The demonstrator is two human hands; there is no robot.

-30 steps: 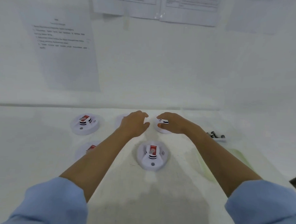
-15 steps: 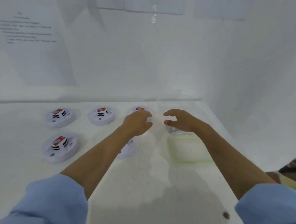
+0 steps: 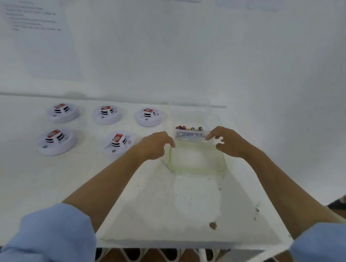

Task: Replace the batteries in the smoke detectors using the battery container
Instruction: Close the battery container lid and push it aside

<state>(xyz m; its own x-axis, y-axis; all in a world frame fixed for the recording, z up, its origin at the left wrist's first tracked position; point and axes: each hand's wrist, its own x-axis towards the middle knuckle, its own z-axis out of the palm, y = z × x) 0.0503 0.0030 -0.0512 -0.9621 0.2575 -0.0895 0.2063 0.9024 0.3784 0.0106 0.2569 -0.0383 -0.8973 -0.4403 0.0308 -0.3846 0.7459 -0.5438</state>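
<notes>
Five white smoke detectors lie on the white table, each with a red-labelled battery showing: three in a back row (image 3: 62,113) (image 3: 107,115) (image 3: 148,117) and two in front (image 3: 56,142) (image 3: 118,144). To their right stands the clear battery container (image 3: 190,134) with several batteries (image 3: 189,128) at its far side. A clear green-rimmed tray or lid (image 3: 196,169) lies directly in front of it. My left hand (image 3: 157,145) has loosely curled fingers, with a fingertip at the container's near left corner. My right hand (image 3: 227,142) touches the container's right end with its index finger, thumb held apart.
The white wall rises just behind the table with printed sheets (image 3: 33,17) taped on it; a side wall closes the right. The table's front edge (image 3: 182,245) is near me, with patterned floor below. A small dark speck (image 3: 213,225) lies near the front right.
My view and both hands have shifted right, away from the smoke detectors. The hands now sit at the two ends of the battery container, whose batteries have come into sight.
</notes>
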